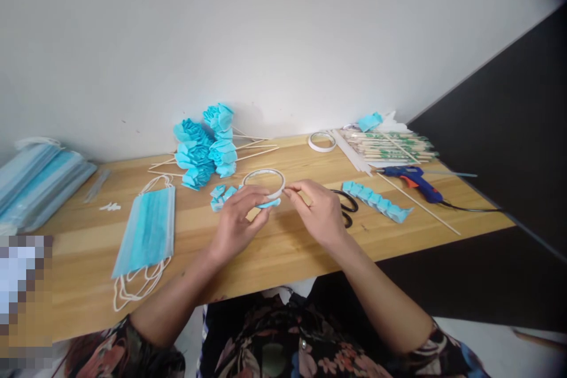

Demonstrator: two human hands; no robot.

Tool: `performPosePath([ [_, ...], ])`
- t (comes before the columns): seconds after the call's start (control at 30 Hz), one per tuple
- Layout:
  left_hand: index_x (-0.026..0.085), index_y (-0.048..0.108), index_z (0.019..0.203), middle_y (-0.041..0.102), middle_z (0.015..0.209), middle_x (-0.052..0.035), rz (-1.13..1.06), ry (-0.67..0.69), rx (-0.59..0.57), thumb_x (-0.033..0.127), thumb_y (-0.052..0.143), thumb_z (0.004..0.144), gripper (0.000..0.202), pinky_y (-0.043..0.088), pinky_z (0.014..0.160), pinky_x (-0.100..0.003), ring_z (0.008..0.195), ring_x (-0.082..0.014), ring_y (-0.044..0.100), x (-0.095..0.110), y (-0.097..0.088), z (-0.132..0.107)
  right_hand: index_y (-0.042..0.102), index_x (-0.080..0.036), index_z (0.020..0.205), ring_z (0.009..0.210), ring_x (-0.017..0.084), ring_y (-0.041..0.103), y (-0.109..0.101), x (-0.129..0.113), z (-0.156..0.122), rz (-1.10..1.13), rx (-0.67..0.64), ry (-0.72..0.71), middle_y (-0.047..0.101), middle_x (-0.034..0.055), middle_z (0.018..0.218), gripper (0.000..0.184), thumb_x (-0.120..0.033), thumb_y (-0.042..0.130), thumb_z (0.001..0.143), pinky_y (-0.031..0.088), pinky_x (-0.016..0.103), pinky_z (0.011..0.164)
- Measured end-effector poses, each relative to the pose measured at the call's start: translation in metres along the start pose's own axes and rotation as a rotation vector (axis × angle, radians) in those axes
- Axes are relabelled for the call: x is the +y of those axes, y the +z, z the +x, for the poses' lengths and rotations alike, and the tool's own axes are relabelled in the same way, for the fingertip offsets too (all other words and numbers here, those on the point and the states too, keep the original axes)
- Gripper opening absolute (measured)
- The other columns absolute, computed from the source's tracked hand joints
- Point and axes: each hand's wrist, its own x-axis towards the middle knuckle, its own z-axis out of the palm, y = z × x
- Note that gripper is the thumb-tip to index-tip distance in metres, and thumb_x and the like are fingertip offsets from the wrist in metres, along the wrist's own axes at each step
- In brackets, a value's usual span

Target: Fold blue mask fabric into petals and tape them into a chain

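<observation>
My left hand is closed on a thin white roll of tape, held upright over the table. A small light-blue folded piece shows between the same thumb and fingers, just under the roll. My right hand is closed in a pinch at the roll's right edge; whatever lies between its fingertips is too small to see. Several small blue pieces lie behind my left hand. Black-handled scissors rest partly hidden behind my right hand.
Blue flowers on sticks stand at the back. Face masks lie left, with a bagged stack beyond. To the right are a second tape roll, bundled sticks, a blue folded strip and a corded glue gun.
</observation>
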Motion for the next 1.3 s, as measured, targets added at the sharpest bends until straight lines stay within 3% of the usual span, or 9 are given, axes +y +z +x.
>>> performPosePath([
  [0.3,0.019,0.067,0.09,0.074,0.092,-0.0085,0.046,0.047,-0.008,0.01,0.063,0.084,0.011,0.056,0.08,-0.035,0.088,-0.0203,0.071,-0.001,-0.002,0.002,0.068,-0.022,0.097,0.083,0.02,0.069,0.001,-0.006,-0.003,0.099,-0.106,0.051,0.075,0.0037,0.089,0.017,-0.024,0.052,0.097,0.048,0.032,0.078],
  [0.57,0.019,0.067,0.095,0.074,0.093,-0.0081,0.062,0.115,-0.108,0.01,0.063,0.084,0.015,0.054,0.08,-0.034,0.087,-0.0186,0.069,-0.007,0.0,-0.004,0.064,-0.02,0.091,0.077,0.021,0.063,0.001,-0.002,-0.007,-0.116,-0.175,-0.071,0.072,0.0063,0.082,0.023,-0.021,0.043,0.1,0.044,0.034,0.079],
  [0.8,0.019,0.067,0.095,0.074,0.094,-0.0087,0.013,0.122,-0.121,0.009,0.064,0.084,0.015,0.054,0.079,-0.033,0.086,-0.0183,0.068,-0.005,-0.001,-0.003,0.062,-0.02,0.077,0.067,0.019,0.057,0.0,-0.002,-0.007,-0.17,-0.104,-0.116,0.064,0.0043,0.068,0.025,-0.016,0.045,0.095,0.044,0.033,0.077],
  [1.03,0.019,0.067,0.09,0.074,0.092,-0.0087,-0.046,0.045,-0.123,0.011,0.065,0.083,0.011,0.054,0.077,-0.033,0.083,-0.0182,0.069,-0.002,-0.005,0.0,0.063,-0.021,0.091,0.077,0.019,0.062,-0.01,0.001,-0.004,-0.057,-0.215,-0.148,0.071,0.0043,0.08,0.024,-0.022,0.042,0.101,0.044,0.035,0.088],
  [1.3,0.019,0.068,0.087,0.076,0.09,-0.009,-0.113,0.073,-0.152,0.014,0.065,0.084,0.006,0.054,0.074,-0.033,0.079,-0.0184,0.07,-0.002,-0.003,-0.002,0.061,-0.02,0.085,0.077,0.021,0.059,-0.014,-0.002,-0.006,-0.13,-0.294,-0.156,0.068,0.0054,0.077,0.025,-0.018,0.04,0.099,0.043,0.036,0.085],
])
